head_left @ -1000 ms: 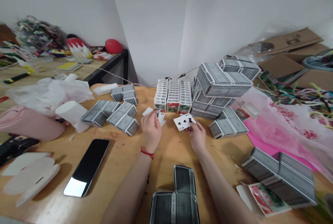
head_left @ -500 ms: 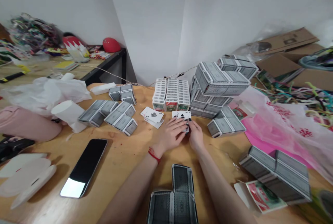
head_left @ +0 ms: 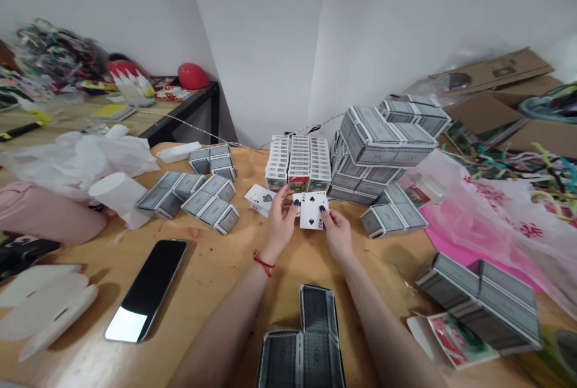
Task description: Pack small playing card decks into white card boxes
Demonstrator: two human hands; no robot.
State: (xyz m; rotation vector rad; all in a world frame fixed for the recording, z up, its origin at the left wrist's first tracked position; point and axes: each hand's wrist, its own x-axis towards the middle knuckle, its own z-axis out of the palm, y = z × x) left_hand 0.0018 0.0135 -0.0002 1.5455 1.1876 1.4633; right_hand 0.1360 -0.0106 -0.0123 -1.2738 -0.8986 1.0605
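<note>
Fingers of the left hand (head_left: 280, 224) and right hand (head_left: 338, 233) are being closed around the packet of playing cards (head_left: 314, 211), which is being held lifted off the wooden table (head_left: 216, 267) before the boxed decks (head_left: 298, 162), no longer pressed flat, so squaring is seemingly being continued aloft.

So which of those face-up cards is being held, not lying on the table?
The two of spades, pinched between the left hand and right hand. The ace of spades lies flat on the table.
</note>
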